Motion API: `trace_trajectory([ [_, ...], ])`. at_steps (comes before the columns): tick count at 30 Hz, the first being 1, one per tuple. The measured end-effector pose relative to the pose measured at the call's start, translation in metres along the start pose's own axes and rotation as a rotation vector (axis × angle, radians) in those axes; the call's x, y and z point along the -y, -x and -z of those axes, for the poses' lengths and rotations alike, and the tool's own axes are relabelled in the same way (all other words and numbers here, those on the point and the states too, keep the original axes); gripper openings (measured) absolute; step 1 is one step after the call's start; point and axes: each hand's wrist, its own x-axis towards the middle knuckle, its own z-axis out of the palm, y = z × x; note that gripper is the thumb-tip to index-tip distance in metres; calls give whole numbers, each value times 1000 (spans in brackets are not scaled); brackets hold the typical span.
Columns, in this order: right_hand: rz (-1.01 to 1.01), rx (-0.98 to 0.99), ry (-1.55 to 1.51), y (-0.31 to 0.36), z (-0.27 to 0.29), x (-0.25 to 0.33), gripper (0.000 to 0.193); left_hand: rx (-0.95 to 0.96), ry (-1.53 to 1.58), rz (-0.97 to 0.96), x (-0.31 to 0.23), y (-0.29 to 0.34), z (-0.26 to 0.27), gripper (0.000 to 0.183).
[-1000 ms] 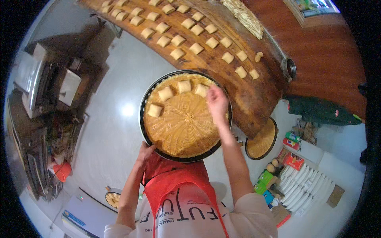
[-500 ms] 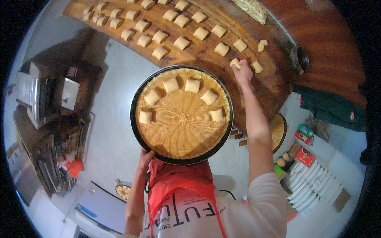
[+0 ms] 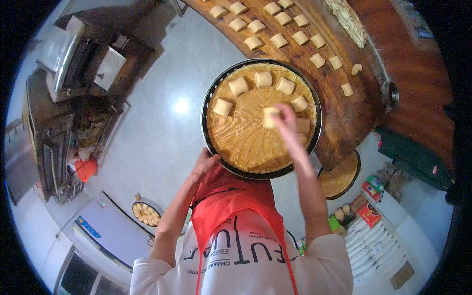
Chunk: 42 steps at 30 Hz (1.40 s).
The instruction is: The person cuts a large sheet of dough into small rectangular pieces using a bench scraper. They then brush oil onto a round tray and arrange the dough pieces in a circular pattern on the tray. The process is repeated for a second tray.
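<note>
Dough is on the move: the right hand [image 3: 285,120], which half a second ago was out at the edge of the curved brown wooden table [image 3: 344,113] among the rows of pale square dough pieces [image 3: 280,39], has come back over the round woven bamboo tray with its dark metal rim [image 3: 211,98]. Its fingers are closed around one pale square dough piece [image 3: 270,117], held just above the weave near the tray's middle (the hand is blurred, so the exact pinch is hard to read). Judging from that, another piece is being added to the ring already laid down.

The left hand [image 3: 205,162] grips the near rim of the tray from below, fingers curled over the edge, holding it level in front of the red apron [image 3: 231,206].

Inside the tray, five or six dough squares [image 3: 263,78] lie in an arc along the far and right side, each apart from its neighbour; the near half of the weave is bare. On the table beyond, the remaining squares sit in loose rows. Down at lower left, a smaller round pan of pale dough lumps [image 3: 145,212] rests beside a grey appliance [image 3: 113,231].
</note>
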Motion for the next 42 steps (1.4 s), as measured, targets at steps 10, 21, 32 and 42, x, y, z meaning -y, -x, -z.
trace_trajectory([
  [10, -14, 163, 61, 30, -143, -47, 41, 92, -109, -29, -38, 24, 9, 73],
  [21, 218, 317, 927, -11, -35, 42, 60, 60, -57, -205, -6, 2, 4, 64],
  [32, 329, 199, 1188, -30, -37, 25, 63, 67, -80, 49, -9, 2, 5, 68],
  [42, 353, 383, 1063, -37, -34, 25, 56, 91, 234, -16, -6, 4, 1, 46],
])
